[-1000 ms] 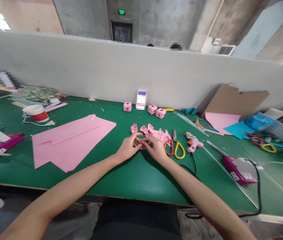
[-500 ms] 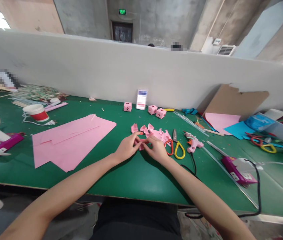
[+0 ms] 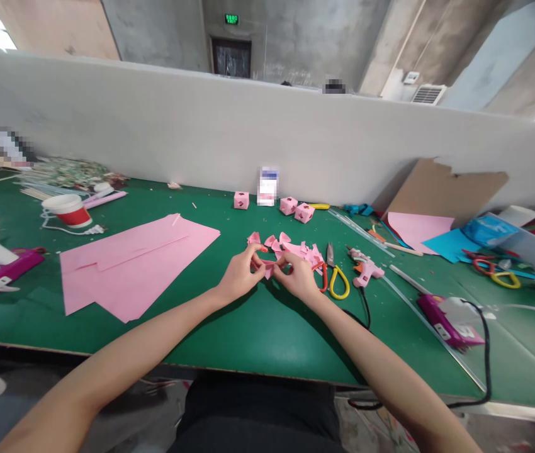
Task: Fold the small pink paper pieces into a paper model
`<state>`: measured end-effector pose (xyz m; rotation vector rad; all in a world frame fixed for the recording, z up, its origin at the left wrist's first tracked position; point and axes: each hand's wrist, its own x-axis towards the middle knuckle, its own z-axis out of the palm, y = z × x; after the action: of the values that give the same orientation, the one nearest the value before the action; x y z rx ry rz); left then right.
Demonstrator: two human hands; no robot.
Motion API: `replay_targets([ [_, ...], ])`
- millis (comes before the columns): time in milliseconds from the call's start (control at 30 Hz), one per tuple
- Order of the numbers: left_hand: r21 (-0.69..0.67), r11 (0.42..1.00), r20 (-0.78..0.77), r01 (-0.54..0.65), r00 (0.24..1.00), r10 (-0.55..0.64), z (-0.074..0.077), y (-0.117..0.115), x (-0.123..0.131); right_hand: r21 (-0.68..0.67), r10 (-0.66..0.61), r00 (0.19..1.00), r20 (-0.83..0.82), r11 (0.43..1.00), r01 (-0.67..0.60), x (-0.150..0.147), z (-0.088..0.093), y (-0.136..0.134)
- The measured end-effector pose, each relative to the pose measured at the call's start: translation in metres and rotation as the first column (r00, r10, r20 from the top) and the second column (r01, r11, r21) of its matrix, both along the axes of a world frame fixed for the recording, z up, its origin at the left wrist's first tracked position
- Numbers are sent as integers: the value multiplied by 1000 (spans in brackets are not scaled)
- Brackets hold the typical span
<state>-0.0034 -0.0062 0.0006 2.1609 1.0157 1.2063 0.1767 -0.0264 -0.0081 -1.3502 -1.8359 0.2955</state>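
A green bench (image 3: pixel 230 343) is stretching across the view. Pink sheets (image 3: pixel 130 270) are lying on it at nine o'clock from the left hand (image 3: pixel 242 275), which is pinching with thumb and fingers. The right hand (image 3: pixel 299 277), at its three o'clock, is pinching likewise. Scissors (image 3: pixel 330 257) are resting beside it, also toward three o'clock. A small pink piece (image 3: pixel 269 271) is sitting between the hands, pinched by both.

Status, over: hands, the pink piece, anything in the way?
Left hand, right hand: fingers on small pink paper piece. Pink scraps just beyond. Scissors close beside right hand, seemingly not blocking.
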Motion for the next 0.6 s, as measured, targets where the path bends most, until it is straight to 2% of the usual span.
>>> replay_targets([
  [300,36,994,54,-99,994,97,4,5,-5,-26,-98,988,-118,995,96,8,-2,4],
  [433,0,996,73,-89,993,88,4,6,-5,-51,-31,986,-165,998,23,4,1,2],
  [533,-20,998,64,-61,996,62,5,2,-2,-61,62,986,-153,996,-72,-3,1,-2],
  [600,-29,999,54,-42,998,43,4,1,-1,-54,83,987,-138,994,-91,-6,0,-3],
])
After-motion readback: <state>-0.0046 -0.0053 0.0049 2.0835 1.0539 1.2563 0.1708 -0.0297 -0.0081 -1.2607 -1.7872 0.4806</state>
